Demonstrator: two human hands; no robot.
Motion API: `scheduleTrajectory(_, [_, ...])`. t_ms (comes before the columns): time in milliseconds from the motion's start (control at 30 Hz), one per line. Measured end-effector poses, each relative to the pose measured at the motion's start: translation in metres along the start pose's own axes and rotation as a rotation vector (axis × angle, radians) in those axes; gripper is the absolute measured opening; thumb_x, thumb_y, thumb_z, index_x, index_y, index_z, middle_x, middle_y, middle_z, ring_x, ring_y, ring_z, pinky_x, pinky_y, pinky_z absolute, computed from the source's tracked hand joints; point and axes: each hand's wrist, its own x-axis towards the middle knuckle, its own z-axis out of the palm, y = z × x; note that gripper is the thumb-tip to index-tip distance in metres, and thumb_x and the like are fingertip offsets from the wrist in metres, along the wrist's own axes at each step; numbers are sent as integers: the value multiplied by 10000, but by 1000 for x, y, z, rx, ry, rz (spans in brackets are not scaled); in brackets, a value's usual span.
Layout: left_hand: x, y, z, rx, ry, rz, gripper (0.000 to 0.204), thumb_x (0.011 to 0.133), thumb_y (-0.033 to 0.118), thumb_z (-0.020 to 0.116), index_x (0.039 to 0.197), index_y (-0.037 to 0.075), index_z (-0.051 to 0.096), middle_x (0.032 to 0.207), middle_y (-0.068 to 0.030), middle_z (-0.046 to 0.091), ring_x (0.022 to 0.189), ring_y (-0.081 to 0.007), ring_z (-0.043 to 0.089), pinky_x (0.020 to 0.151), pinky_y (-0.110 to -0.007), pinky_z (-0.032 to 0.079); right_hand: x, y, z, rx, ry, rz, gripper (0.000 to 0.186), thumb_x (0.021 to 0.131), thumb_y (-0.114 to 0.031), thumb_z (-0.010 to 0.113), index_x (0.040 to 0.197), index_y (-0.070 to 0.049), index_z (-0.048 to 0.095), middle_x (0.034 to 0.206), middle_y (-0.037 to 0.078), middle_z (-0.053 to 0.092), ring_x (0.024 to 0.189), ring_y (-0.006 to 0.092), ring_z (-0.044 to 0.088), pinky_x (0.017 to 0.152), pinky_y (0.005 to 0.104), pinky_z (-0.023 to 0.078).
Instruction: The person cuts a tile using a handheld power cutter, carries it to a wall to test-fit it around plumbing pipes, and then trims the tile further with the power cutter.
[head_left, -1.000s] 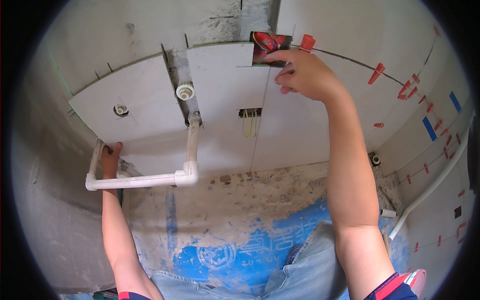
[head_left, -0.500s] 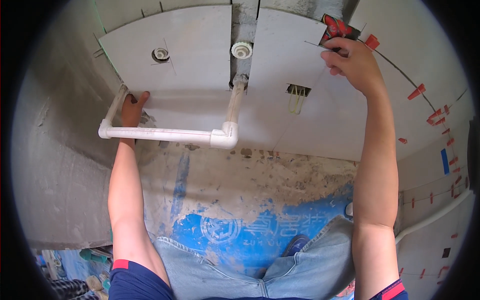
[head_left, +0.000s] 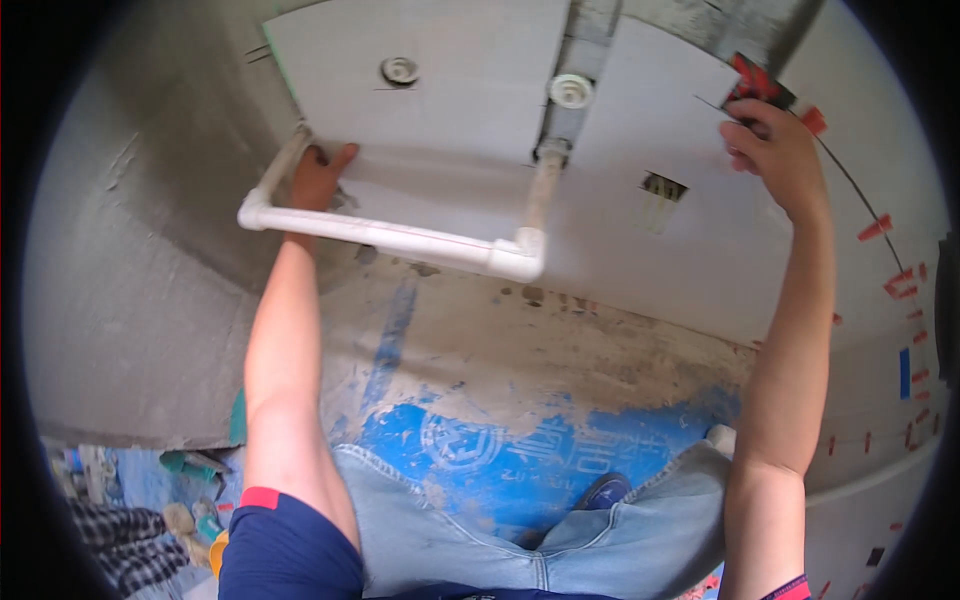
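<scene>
My left hand (head_left: pixel 318 182) reaches behind the white pipe loop (head_left: pixel 375 230) to the lower left part of a pale grey wall tile (head_left: pixel 460 100). Its thumb stands out to the side; the other fingers are partly hidden near the pipe's left leg. Up at the right, my right hand (head_left: pixel 775 145) has its fingers curled at the corner cutout of the right-hand pale tile (head_left: pixel 640 120). Red material (head_left: pixel 755 82) shows in that cutout. Between the two tile parts runs a bare grey channel with a white round pipe fitting (head_left: pixel 571 91).
Another round fitting (head_left: pixel 399 70) sits in a tile hole. Thin wires hang from a rectangular opening (head_left: pixel 664 187). Red wedges (head_left: pixel 875 228) line the right-hand joint. Dusty blue floor sheeting (head_left: pixel 450 435) lies below, beside a grey plastered wall (head_left: pixel 150 260).
My view has swung, so the wall, pipe and both arms sit farther right and somewhat higher. Both hands keep their places at the tile.
</scene>
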Motion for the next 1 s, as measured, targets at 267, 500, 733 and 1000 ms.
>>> scheduleTrajectory(267, [-5,7,-12,-23,-8,-59,681,707,590,740,915,-44,607,839,-145,642,791,-275,615,739,-353,475,-4,-10,6,-73,14,23,265,849,-158,654,1041,20,617,715,39,604,584,98,549,562,239,437])
scheduleTrajectory(500, [-9,12,-15,-40,-19,-52,678,694,588,753,891,-43,605,816,-138,632,765,-258,605,729,-339,473,0,-11,7,-141,2,31,222,853,-157,656,1007,-2,615,718,34,611,595,98,562,569,241,441])
scheduleTrajectory(733, [-10,15,-17,-80,-4,-59,676,701,577,755,920,-48,620,836,-139,645,790,-256,626,741,-341,483,2,-6,3,-130,-33,19,211,863,-203,659,999,-47,617,721,1,610,615,65,553,562,204,410])
scheduleTrajectory(1000, [-13,14,-9,-187,36,-34,692,691,606,752,933,-32,637,845,-113,655,768,-217,630,721,-330,493,8,4,-1,-174,11,-12,239,879,-222,652,1014,-29,606,711,4,571,585,63,510,520,218,372])
